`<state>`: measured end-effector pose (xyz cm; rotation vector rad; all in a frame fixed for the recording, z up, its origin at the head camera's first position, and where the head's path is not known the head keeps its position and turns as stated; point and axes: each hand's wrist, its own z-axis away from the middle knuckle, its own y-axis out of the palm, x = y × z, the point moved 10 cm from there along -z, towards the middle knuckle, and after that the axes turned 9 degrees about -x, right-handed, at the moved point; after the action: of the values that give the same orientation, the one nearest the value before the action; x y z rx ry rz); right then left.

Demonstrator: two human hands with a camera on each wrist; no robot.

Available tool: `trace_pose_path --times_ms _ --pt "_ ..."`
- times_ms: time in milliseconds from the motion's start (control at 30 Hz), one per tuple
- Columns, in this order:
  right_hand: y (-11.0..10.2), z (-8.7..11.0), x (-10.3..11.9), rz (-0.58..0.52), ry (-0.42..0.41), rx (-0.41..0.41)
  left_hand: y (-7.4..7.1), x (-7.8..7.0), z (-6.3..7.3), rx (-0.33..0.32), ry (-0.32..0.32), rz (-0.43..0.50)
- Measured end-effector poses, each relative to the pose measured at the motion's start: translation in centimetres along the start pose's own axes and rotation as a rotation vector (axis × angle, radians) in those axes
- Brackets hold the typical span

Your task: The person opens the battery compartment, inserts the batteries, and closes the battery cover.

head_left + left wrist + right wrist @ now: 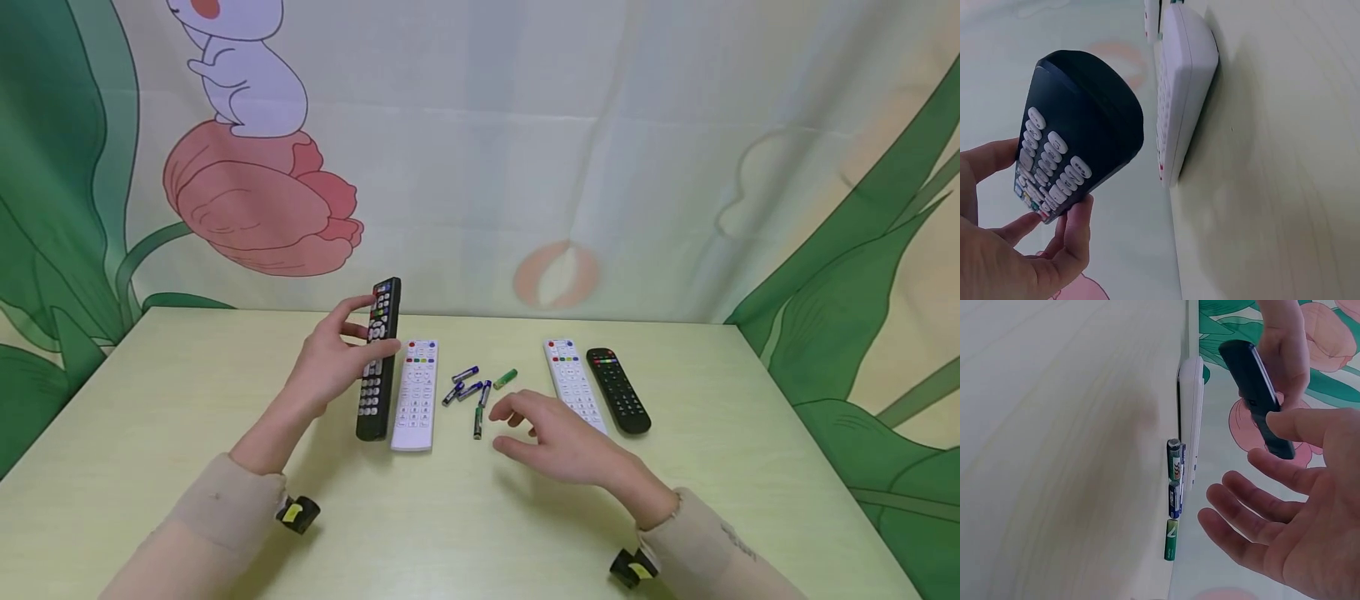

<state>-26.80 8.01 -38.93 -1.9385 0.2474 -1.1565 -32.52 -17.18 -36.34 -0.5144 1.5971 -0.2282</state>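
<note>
My left hand (pixel 326 362) grips a long black remote control (pixel 381 367) with white buttons between thumb and fingers. In the left wrist view this black remote (pixel 1094 106) is off the table, its bottom end facing the camera. Just right of it in the head view lies a white remote control (pixel 415 400). My right hand (pixel 558 442) holds nothing; its fingers are spread and loosely bent above the table. Close to its fingertips lie several small batteries, among them a blue one (pixel 470 391) and a green one (pixel 506 379).
Under and behind my right hand lies a second white remote control (pixel 572 375), partly hidden by it. Beside that one lies a shorter black remote control (pixel 619 392). A printed curtain (pixel 450 167) hangs at the back edge of the pale table (pixel 420 533).
</note>
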Motion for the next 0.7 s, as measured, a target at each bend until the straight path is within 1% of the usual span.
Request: trace_pose_path --times_ms 167,233,400,500,600,700 --pt "0.1 0.1 0.0 0.003 -0.001 0.015 -0.2 0.8 -0.4 0.020 -0.018 -0.083" --pt "0.1 0.1 0.0 0.011 0.000 0.020 -0.3 1.2 -0.7 0.018 -0.019 -0.121" --pt "0.1 0.2 -0.1 0.019 0.007 0.038 -0.6 2.5 -1.6 0.010 -0.014 -0.242" --pt "0.1 0.2 0.0 0.017 0.008 0.045 -0.5 3.1 -1.8 0.027 -0.015 -0.306" --pt "0.2 0.3 0.0 0.023 0.008 0.049 -0.3 3.4 -1.9 0.047 -0.004 -0.373" --pt "0.2 0.3 0.0 0.028 0.003 0.050 0.0 3.4 -2.0 0.056 0.014 -0.431"
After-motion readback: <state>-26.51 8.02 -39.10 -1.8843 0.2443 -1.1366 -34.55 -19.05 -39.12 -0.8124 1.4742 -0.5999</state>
